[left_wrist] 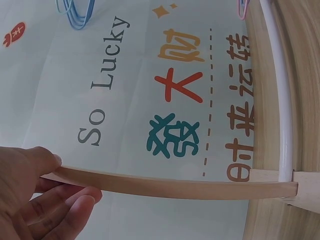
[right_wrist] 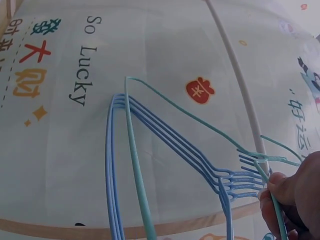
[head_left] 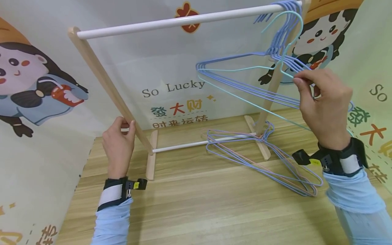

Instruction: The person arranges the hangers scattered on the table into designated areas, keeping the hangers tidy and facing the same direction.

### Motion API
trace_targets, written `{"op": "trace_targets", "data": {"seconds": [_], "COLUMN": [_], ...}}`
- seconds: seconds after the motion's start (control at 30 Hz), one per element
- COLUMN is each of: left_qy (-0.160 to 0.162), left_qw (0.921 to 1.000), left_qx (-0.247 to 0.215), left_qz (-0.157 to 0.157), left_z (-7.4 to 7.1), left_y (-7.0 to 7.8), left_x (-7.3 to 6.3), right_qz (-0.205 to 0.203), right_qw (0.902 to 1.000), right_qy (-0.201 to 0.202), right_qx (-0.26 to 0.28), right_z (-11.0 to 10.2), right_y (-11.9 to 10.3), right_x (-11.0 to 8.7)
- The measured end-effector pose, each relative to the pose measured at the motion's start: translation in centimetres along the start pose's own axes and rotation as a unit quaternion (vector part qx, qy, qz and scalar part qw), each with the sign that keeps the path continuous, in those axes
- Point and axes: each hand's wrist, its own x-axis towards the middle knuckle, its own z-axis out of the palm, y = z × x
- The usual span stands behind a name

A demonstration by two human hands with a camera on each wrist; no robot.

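My right hand [head_left: 329, 105] pinches a teal wire hanger [head_left: 301, 25] by its sloping shoulder, thumb against fingertips. The hanger's hook overlaps the right end of the white top rod [head_left: 174, 23] in the head view. Close behind it, a bunch of blue hangers [head_left: 280, 41] hangs from that rod; in the right wrist view these blue hangers [right_wrist: 165, 132] lie side by side, the teal one alongside. My left hand [head_left: 118, 146] grips the left wooden post [head_left: 101, 78] of the rack low down, with thumb and fingers on either side of the post [left_wrist: 175, 189] in the left wrist view.
More hangers, blue and pink, lie over the rack's lower white bar [head_left: 180, 146] and reach onto the wooden tabletop [head_left: 199, 204]. Wooden feet [head_left: 151, 166] support the rack. A printed backdrop [head_left: 128, 61] with cartoon figures stands behind and at both sides.
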Motion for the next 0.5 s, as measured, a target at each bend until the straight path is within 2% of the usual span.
{"op": "trace_targets", "data": {"seconds": [0.5], "left_qy": [0.002], "left_qw": [1.0000], "left_qx": [0.001], "left_qz": [-0.001], "left_z": [0.0], "left_y": [0.0], "left_x": [-0.1], "right_qz": [0.051], "right_qw": [0.9978], "right_qy": [0.042], "right_qx": [0.002], "right_z": [0.4], "right_y": [-0.1], "right_x": [2.2]}}
